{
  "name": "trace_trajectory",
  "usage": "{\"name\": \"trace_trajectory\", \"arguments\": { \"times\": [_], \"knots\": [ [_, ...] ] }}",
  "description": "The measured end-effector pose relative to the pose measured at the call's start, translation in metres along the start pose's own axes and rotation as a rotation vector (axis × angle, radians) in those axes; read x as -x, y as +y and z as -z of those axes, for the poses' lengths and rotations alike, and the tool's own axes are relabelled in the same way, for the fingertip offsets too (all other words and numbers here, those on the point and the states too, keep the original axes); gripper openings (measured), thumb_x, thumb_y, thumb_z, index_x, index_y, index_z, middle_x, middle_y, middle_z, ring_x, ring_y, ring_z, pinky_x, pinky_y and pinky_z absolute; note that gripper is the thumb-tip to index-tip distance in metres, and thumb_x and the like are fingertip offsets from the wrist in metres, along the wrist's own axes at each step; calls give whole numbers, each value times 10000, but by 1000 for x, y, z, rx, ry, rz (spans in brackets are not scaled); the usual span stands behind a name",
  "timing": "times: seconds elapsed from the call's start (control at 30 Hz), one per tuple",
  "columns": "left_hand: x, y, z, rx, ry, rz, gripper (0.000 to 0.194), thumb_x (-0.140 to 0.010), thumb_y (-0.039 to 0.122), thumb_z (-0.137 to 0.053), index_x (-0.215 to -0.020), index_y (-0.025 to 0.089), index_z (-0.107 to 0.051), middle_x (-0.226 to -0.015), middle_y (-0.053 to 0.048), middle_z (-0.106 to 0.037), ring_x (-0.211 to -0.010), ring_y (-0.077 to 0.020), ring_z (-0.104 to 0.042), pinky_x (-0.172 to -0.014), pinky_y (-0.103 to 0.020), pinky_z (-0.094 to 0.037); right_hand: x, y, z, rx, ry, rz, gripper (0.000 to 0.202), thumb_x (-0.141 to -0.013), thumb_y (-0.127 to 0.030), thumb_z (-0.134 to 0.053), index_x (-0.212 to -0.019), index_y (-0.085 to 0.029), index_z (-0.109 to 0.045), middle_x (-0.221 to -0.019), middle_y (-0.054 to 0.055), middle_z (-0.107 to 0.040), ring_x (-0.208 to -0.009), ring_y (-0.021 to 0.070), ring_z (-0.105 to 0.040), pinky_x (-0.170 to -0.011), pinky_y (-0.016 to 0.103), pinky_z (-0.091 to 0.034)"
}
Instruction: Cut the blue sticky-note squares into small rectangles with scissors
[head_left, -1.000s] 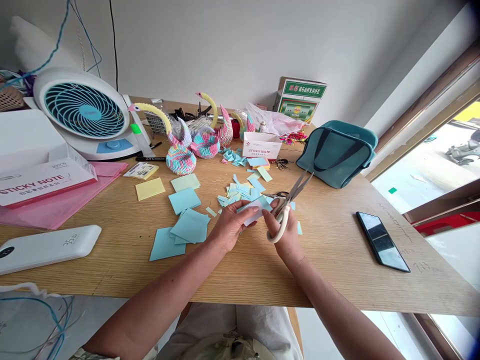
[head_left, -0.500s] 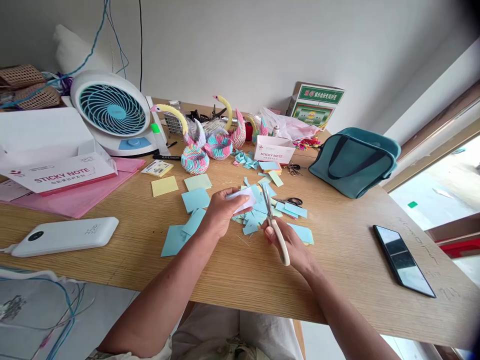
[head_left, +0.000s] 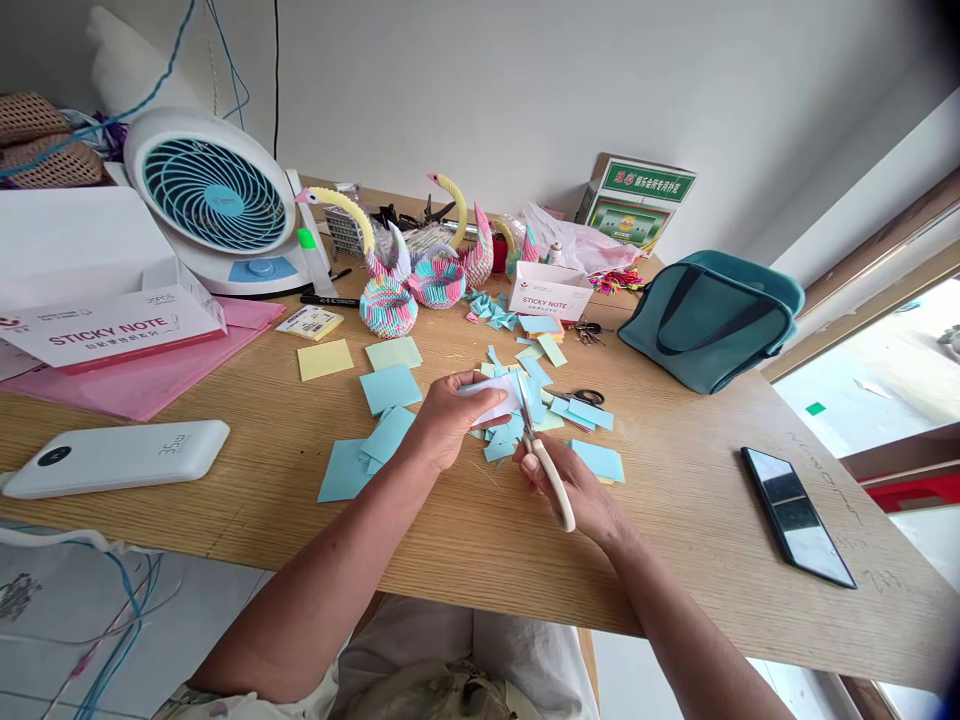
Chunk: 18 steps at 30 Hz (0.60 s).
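My left hand (head_left: 448,420) pinches a small stack of paper (head_left: 489,398), pale on top with blue showing at its far edge. In my right hand (head_left: 574,490) is a pair of scissors (head_left: 553,478) with off-white handles, its blades pointing up and away from me. The blades meet the right edge of the held paper; whether they are fully closed I cannot tell. Beneath both hands lie scattered blue paper pieces (head_left: 501,448). Blue sticky-note squares (head_left: 391,390) rest left of my left hand, and cut blue strips (head_left: 598,460) lie beyond my right hand.
Folded-paper swans (head_left: 388,305) stand at the back beside a sticky note box (head_left: 550,292). Black-handled scissors (head_left: 591,397) lie behind the strips. A fan (head_left: 214,200) and white power bank (head_left: 124,458) are left; a teal bag (head_left: 709,320) and phone (head_left: 796,515) are right.
The scissors have moved slightly left, so their blades now reach the paper's right edge. The paper has turned a little toward them. The whole view has shifted slightly.
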<state>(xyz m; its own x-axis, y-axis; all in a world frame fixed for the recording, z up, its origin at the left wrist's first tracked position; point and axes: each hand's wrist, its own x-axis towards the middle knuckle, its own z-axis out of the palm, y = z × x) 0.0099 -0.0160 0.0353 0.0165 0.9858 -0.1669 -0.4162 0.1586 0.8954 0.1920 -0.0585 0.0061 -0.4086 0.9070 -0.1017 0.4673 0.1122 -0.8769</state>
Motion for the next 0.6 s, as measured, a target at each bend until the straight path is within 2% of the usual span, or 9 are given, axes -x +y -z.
{"name": "trace_trajectory", "arguments": {
  "times": [0.2, 0.4, 0.6],
  "knots": [
    [1, 0, -1, 0, 10, 2, 302, -509, 209, -821, -726, 122, -630, -708, -13, -685, -666, -135, -662, -610, -283, -624, 0, 0, 0, -50, -28, 9, 581, -903, -767, -415, -885, -194, -511, -766, -2, -493, -709, 161, -460, -660, 306, -375],
    [0, 0, -1, -5, 2, 0, 291, -513, 207, -821, -720, 124, -635, -703, -10, -682, -664, -131, -658, -619, -288, -627, 0, -2, -1, -56, -34, 10, 558, -927, -746, -397, -769, -212, -426, -710, -14, -467, -676, 150, -452, -664, 308, -386],
    [0, 0, 0, 1, -5, -3, 282, -507, 206, -821, -704, 127, -635, -700, -12, -692, -657, -127, -657, -607, -277, -627, 0, 0, -3, -52, -5, 21, 548, -935, -730, -398, -739, -218, -407, -687, -11, -471, -671, 152, -449, -647, 301, -373]
  ]
}}
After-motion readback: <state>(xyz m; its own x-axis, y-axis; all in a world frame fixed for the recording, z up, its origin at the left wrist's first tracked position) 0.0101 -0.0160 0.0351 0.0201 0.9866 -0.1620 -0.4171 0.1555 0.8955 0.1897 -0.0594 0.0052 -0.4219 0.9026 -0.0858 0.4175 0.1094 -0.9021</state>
